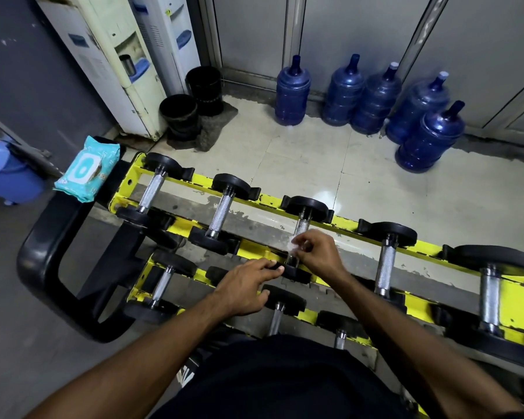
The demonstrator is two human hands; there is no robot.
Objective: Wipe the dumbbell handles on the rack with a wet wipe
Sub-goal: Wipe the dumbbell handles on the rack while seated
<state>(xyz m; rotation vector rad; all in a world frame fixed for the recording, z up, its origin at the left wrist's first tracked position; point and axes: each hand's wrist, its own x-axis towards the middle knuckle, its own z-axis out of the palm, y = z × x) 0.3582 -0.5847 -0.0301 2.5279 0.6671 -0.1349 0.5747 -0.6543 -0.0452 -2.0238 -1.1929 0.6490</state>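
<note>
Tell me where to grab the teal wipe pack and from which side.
Probably pinch the wipe pack across its long edges, coming from above: it lies flap up on the rack's black end frame, partly overhanging, so both edges look free.

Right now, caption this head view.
Right hand holds a wet wipe on a dumbbell handle; left hand touches its end.

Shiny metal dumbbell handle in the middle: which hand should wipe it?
Right hand: it pinches the white wet wipe against that handle. The left hand, empty, rests on the black weight.
</note>
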